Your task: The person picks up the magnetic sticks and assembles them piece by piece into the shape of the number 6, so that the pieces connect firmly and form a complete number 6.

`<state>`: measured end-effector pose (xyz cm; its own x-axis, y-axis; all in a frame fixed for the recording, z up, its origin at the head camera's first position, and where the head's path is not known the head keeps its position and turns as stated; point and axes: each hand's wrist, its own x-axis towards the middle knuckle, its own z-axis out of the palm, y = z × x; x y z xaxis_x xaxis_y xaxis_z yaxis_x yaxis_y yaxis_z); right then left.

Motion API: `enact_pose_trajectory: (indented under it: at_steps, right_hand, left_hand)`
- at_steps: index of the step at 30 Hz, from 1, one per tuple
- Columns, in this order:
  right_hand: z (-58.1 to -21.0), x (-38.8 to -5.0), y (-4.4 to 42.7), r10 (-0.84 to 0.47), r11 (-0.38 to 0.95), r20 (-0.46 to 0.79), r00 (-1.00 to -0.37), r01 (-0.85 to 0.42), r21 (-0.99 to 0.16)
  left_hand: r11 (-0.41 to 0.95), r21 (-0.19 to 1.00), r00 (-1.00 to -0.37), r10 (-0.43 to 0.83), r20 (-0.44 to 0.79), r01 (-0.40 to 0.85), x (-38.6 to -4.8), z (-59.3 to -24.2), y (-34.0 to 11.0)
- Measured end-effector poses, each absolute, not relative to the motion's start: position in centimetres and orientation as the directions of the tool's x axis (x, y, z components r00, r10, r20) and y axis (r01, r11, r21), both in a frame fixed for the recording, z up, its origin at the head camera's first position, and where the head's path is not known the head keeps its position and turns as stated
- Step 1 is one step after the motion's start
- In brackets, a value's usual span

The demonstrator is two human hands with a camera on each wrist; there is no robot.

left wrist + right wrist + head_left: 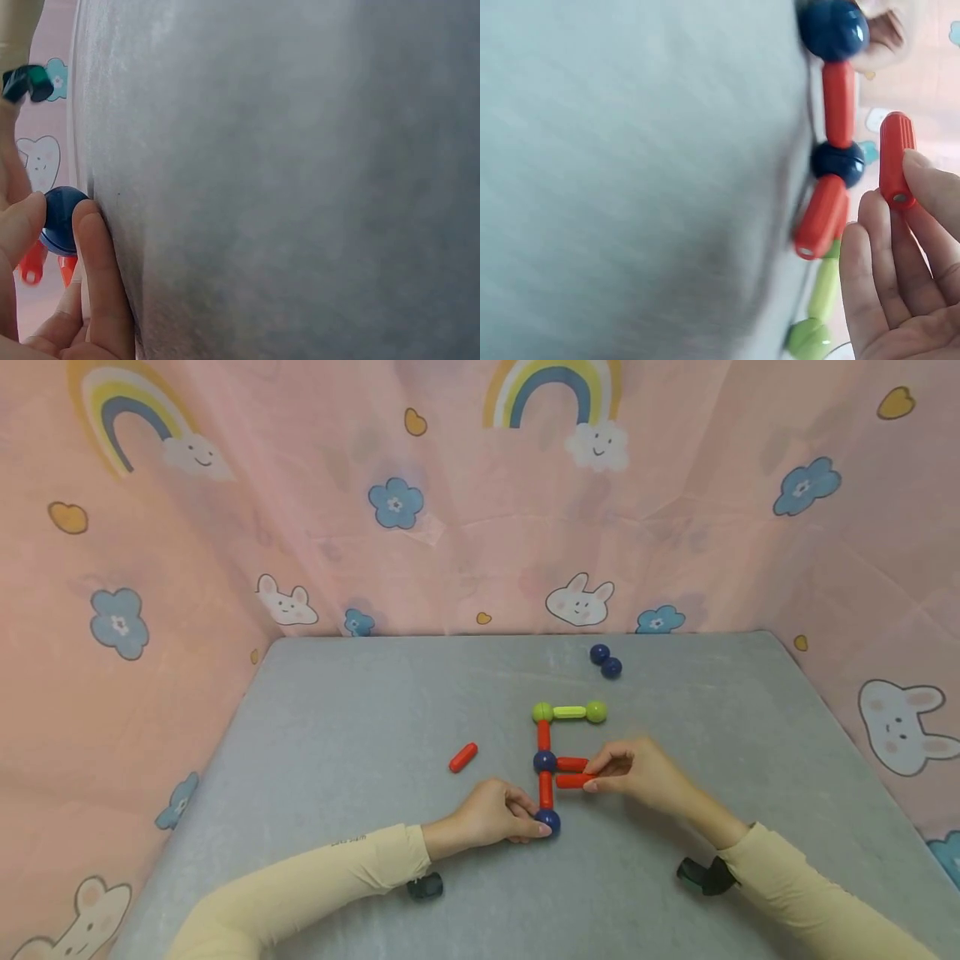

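Magnetic toy balls and rods form a flat shape on the table. My left hand [491, 814] pinches the near blue ball [549, 822] between thumb and finger; the left wrist view also shows this blue ball [61, 219]. A red rod [546, 790] runs from it to the middle blue ball [544, 762]. Another red rod [821, 217] sticks out sideways from that middle ball. My right hand [652, 777] pinches a separate red rod [896, 161] by its side, raised above the table in the right wrist view. At the far end stands a green ball [543, 712].
A green rod [570, 712] joins the corner ball to a second green ball [597, 712]. One loose red rod [463, 757] lies left of the shape. Two blue balls [611, 668] lie near the back edge. A patterned pink curtain [450, 552] surrounds the grey table [360, 710].
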<state>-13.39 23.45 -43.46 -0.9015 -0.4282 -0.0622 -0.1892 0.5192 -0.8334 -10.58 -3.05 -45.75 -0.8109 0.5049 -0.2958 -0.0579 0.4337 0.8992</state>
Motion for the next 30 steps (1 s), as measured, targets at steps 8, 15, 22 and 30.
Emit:
enact_pose_trajectory:
  at_steps: [8, 15, 22, 30]
  right_hand:
    - [-44.7, -10.7, 24.5, -0.374, 0.544, -0.132, -0.918, -0.102, -0.833]
    - [-45.3, -9.4, 24.4, -0.346, 0.557, -0.16, -0.925, -0.065, -0.828]
    - [-45.7, -8.9, 24.0, -0.339, 0.559, -0.149, -0.929, -0.072, -0.826]
    - [-45.6, -8.8, 23.7, -0.328, 0.562, -0.168, -0.93, -0.048, -0.826]
  left_hand:
    - [0.435, 0.899, -0.812, 0.502, -0.297, -0.06, -10.7, -45.9, -3.2]
    - [0.437, 0.898, -0.809, 0.51, -0.292, -0.048, -10.7, -45.9, -3.2]
    - [0.442, 0.896, -0.811, 0.508, -0.291, -0.044, -10.6, -45.9, -3.1]
    - [0.435, 0.899, -0.81, 0.509, -0.291, -0.05, -10.6, -46.0, -3.2]
